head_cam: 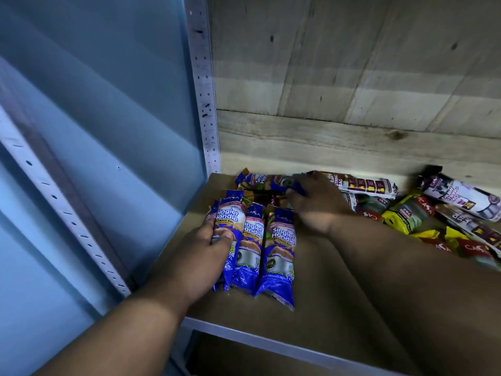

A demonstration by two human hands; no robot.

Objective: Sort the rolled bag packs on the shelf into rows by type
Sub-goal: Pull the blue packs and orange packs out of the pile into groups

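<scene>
Three blue "Singlet Handle" garbage bag packs [253,248] lie side by side, lengthwise, at the left of the brown shelf board [325,280]. My left hand [206,256] grips the leftmost of them [227,234] from its left side. Farther back, my right hand [314,204] closes its fingers on another blue pack [260,180] lying crosswise at the rear of the shelf. White "Draw String" packs [363,184] lie to the right of that hand. Yellow and red packs [409,215] are heaped at the right.
A perforated metal upright [204,85] and a blue side panel [95,118] bound the shelf on the left. A wooden plank wall [352,77] closes the back. The shelf's metal front edge [271,343] runs below my arms. More white packs [461,196] sit at the far right.
</scene>
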